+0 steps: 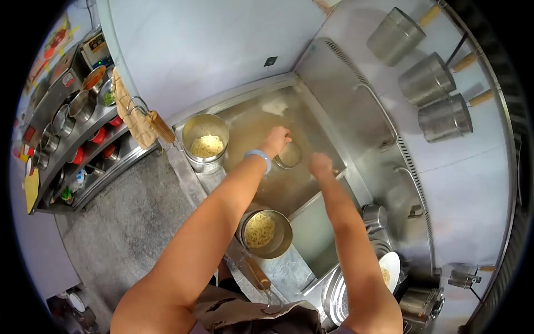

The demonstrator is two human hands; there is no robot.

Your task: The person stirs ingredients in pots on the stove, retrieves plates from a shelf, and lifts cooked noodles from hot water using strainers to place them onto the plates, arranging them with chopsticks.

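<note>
My left hand [276, 140], with a pale blue bangle at the wrist, is over the cloudy water of a wide steel boiling tank [245, 131]. Its fingers are curled together; what they hold, if anything, is hidden. Just below and right of it, a round strainer [289, 155] sits in the water with its rim showing. To the right, my right hand [321, 165] is closed in a fist, slightly blurred. A short light-brown handle end pokes out past it, seemingly the strainer's. Noodles [207, 146] lie in a steel strainer pot [206, 123] at the tank's left.
A second pot [282, 236] with noodles and a wooden handle [257, 274] stands at the tank's front edge. Several steel strainers [396, 36] hang on the right wall. A white plate [392, 267] is near my right forearm. Steel shelves [111, 133] with bowls stand left.
</note>
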